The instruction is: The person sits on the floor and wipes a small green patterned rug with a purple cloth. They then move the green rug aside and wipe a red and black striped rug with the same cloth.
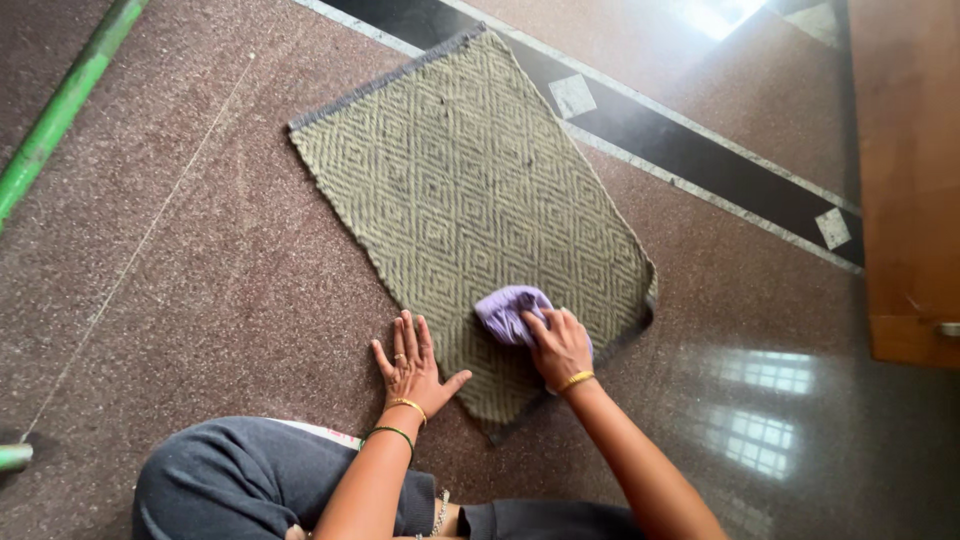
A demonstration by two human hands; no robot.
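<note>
Seen from above, looking down at a polished speckled brown floor (pixel 200 280). Lying on it, a woven doormat (pixel 470 190) in beige and grey with a diamond pattern and a dark edge, turned at an angle so that one corner points toward the near side. Right hand (pixel 560 348) pressed down on a crumpled lilac cloth (pixel 510 308), fingers curled over its near right part and grasping it; cloth resting on the near right part of the doormat, close to the right edge. Left hand (pixel 412 365) released, holding nothing, palm flat and fingers spread, placed at the near left edge of the doormat, with fingers on the floor and thumb reaching onto the weave. Both hands near each other but not touching. Gold bangle on the right wrist; gold bangle and green bangle on the left wrist. At the near side, a bent knee in dark grey trousers (pixel 240 480), below the left arm.

At the far left, a green pole (pixel 60 110) lying slanted across the floor. Behind the doormat, a black band (pixel 680 150) with pale borders and small light squares, running slanted from far to right. At the far right, a brown wooden panel (pixel 905 180). Bright window reflections on the floor at the near right.
</note>
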